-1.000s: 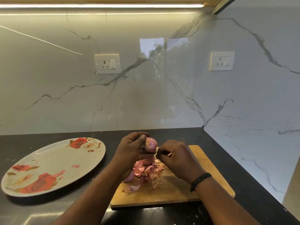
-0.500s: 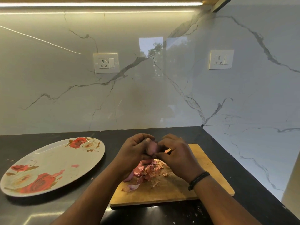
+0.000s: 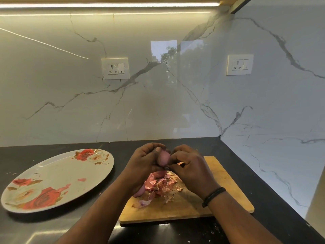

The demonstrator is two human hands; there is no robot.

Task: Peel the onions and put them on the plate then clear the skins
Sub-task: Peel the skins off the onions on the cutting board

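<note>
My left hand (image 3: pixel 146 160) grips a small pink onion (image 3: pixel 163 157) above the wooden cutting board (image 3: pixel 226 184). My right hand (image 3: pixel 190 167) touches the onion from the right, its fingertips pinching at the skin near the onion's lower edge. A pile of pink and brown onion skins (image 3: pixel 161 185) lies on the board below my hands. Another onion (image 3: pixel 140 191) peeks out under my left wrist. The flowered plate (image 3: pixel 52 175) sits to the left on the dark counter, with only a small pink scrap (image 3: pixel 81 179) on it.
The marble wall stands close behind the board and along the right side, forming a corner. Small skin crumbs (image 3: pixel 211 233) are scattered on the black counter (image 3: pixel 219 147) in front of the board. Two wall sockets (image 3: pixel 115 68) are mounted above.
My right hand has moved left from a gap beside the onion to close against it. Both hands have stayed over the board.
</note>
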